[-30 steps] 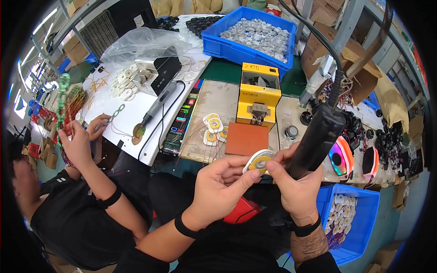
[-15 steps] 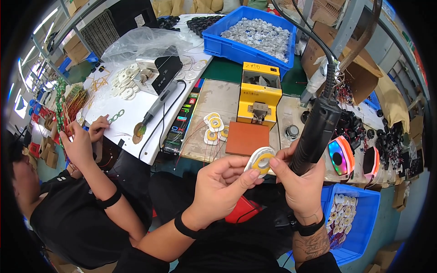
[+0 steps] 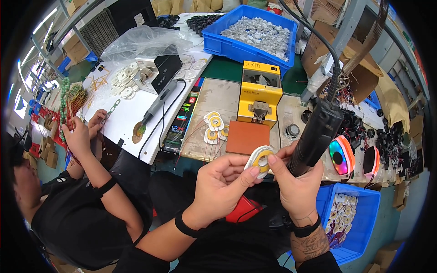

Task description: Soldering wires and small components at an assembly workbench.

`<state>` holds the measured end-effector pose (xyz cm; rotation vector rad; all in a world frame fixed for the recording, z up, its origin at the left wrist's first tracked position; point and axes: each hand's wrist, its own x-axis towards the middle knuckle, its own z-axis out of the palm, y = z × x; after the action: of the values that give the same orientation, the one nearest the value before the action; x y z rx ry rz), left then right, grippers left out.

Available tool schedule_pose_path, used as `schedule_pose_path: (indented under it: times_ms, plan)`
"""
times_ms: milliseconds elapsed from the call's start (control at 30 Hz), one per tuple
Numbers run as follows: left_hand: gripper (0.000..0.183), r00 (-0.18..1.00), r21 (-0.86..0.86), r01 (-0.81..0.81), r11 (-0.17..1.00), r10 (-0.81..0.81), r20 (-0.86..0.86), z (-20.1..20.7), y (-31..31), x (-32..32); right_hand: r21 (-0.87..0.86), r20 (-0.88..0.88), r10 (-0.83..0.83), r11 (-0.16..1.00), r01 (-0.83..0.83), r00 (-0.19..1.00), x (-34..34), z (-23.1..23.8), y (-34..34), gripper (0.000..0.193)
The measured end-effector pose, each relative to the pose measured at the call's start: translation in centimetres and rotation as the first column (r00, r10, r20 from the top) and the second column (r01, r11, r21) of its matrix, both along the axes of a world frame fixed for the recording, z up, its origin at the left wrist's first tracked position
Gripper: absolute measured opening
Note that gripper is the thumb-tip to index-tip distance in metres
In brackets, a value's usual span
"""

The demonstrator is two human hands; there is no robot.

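Between the fingers of my left hand (image 3: pixel 218 186) is a white disc with a yellow ring and a hole in its middle (image 3: pixel 261 160), held tilted on edge. The thumb of my right hand (image 3: pixel 298 193) presses on the disc's right side. That same hand has its fingers round a thick black corded tool (image 3: pixel 318 132), whose lower end is hidden by the hand; its exact kind is unclear. Beyond the disc lies a reddish-brown block (image 3: pixel 247 137) in front of a yellow machine (image 3: pixel 260 95). Several similar discs with thin red wires (image 3: pixel 213 123) lie left of the block.
A blue bin of whitish pieces (image 3: pixel 277 60) stands at the back. Another blue bin (image 3: pixel 368 227), holding several discs, is low on the right. A lit, colourful device (image 3: pixel 339 157) stands at the right. To my left a co-worker (image 3: pixel 86 209) handles green chain-like parts.
My right hand and the black tool have shifted slightly; the tool leans more to the right. The disc stays in my fingers. The co-worker's hands have moved with the green parts.
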<state>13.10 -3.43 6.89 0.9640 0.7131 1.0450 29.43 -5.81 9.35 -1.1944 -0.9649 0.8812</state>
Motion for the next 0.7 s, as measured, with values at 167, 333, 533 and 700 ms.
schedule_pose_path:
  times_ms: [167,333,533,700]
  plan:
    - [0.026,1.0,0.031,-0.02,0.999,0.02,0.003,0.0,0.0,0.1,-0.03,0.031,-0.001,1.0,0.002,1.0,0.0,-0.3,0.1,0.031]
    - [0.024,0.999,0.045,0.03,0.999,-0.029,-0.029,-0.4,0.8,-0.7,-0.074,0.017,0.093,0.993,-0.091,0.996,1.0,-0.5,0.7,0.03]
    - [0.028,0.994,0.092,-0.055,0.994,0.063,-0.084,-4.0,2.3,0.5,-0.19,-0.023,0.186,0.964,-0.187,0.982,1.2,-3.6,3.5,0.03]
    - [0.04,0.968,0.212,-0.082,0.974,0.129,-0.217,-7.2,4.8,1.2,-0.104,0.066,0.126,0.988,-0.119,0.99,0.9,-7.1,5.3,0.029]
